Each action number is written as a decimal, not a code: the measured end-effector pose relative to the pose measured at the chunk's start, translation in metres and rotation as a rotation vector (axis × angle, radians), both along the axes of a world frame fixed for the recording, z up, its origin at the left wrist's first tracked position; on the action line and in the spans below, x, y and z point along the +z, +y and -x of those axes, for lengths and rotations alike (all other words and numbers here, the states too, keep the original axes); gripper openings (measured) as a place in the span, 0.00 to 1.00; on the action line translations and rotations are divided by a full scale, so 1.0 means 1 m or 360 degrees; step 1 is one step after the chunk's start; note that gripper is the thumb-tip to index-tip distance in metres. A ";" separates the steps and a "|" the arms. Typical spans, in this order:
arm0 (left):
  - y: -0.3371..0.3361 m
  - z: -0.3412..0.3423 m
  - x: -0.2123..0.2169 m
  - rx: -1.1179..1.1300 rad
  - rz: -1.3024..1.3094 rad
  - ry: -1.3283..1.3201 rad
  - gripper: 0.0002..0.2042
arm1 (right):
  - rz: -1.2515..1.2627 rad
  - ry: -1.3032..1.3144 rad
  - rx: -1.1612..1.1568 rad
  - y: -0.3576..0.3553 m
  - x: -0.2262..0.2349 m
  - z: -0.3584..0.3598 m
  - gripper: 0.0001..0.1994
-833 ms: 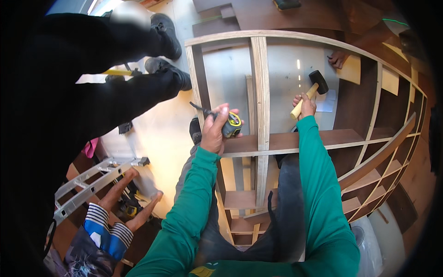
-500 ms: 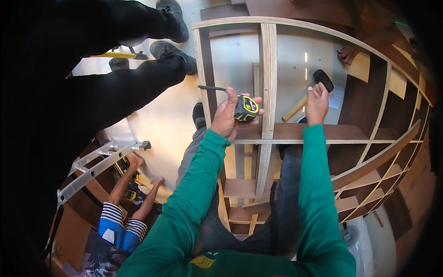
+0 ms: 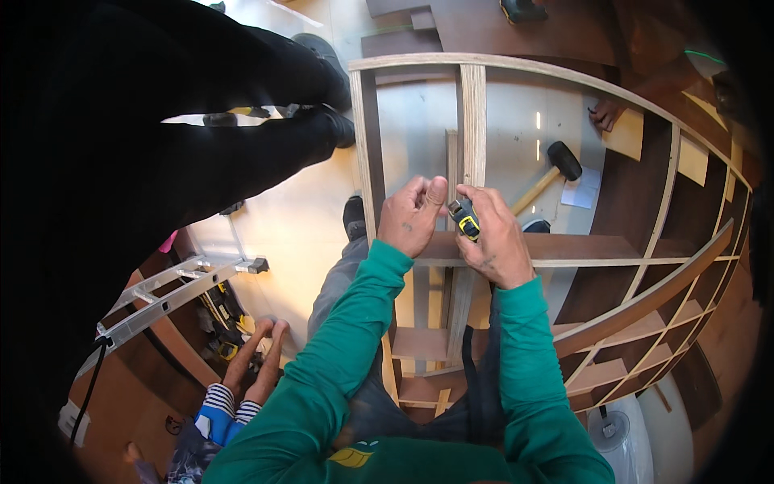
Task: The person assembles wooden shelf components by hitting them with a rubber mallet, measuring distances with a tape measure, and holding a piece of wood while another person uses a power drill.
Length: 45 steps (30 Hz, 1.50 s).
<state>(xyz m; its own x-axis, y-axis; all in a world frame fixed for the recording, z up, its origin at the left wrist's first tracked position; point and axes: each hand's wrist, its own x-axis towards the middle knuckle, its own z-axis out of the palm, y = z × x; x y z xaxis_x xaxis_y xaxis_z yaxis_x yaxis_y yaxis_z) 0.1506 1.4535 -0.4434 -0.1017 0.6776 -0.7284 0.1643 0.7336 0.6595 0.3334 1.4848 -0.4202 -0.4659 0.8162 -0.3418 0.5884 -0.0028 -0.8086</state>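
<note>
A black and yellow tape measure (image 3: 465,219) is gripped in my right hand (image 3: 500,240), with its mouth turned toward my left hand (image 3: 409,222). The left hand's fingers are curled in and its thumb is pressed against them beside the tape's mouth; whatever they pinch is too small to make out. Both hands are over the wooden shelf frame (image 3: 473,113), near one of its uprights. Beyond my right hand, a mallet (image 3: 564,161) with a black head and wooden handle lies inside a bay of the frame.
Another person's hand (image 3: 606,114) rests near pale boards at the far right. A person's dark-trousered legs (image 3: 258,161) stand on the left. An aluminium ladder (image 3: 173,298) and a person's bare legs (image 3: 254,359) are at lower left. A curved brown strip (image 3: 653,290) crosses the shelves.
The tape measure has passed from my left hand to my right. My right hand has come leftward from beside the mallet, and my left hand has closed its fingers.
</note>
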 end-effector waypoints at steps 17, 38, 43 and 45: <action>0.042 0.063 -0.030 0.0811 -0.0485 -0.0284 0.09 | -0.0196 -0.0350 -0.0050 0.074 -0.007 -0.058 0.16; 0.044 0.059 -0.043 0.0680 -0.0520 0.0797 0.23 | -0.0350 -0.1129 0.0134 0.199 -0.032 -0.031 0.14; 0.036 0.056 -0.046 0.0694 -0.0538 0.0749 0.22 | -0.0450 -0.1121 0.0215 0.214 -0.048 -0.034 0.13; 0.035 0.057 -0.044 0.0698 -0.0526 0.0716 0.22 | -0.0364 -0.1103 0.0220 0.222 -0.051 -0.031 0.14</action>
